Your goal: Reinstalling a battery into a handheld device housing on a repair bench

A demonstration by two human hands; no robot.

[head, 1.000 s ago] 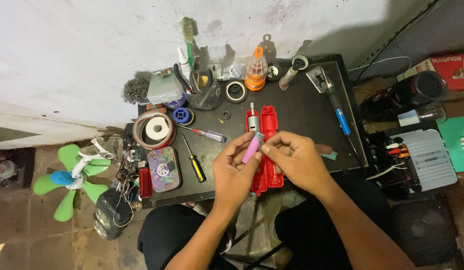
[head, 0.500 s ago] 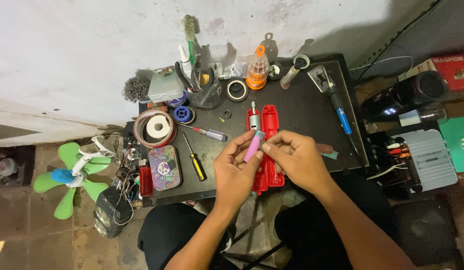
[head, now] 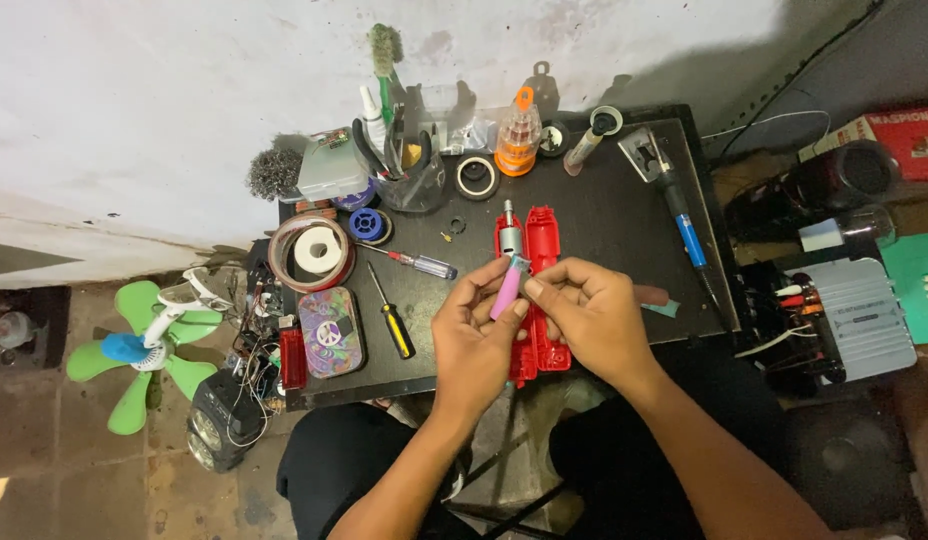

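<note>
Little has shifted since the earlier frame: left hand (head: 472,345) and right hand (head: 589,318) both pinch the pink battery cell (head: 506,292) above the opened red tool casing (head: 537,290). Fitting stage; seating it demands careful alignment.

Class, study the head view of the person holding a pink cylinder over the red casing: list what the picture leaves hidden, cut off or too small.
- Red casing: its middle is covered by both hands.
- Pink cylinder: its lower end is hidden by the left hand; its top end is hidden behind right hand fingertips.
- Green fan: its wiring is too small to trace.
- Box: cut off by the right edge.
</note>
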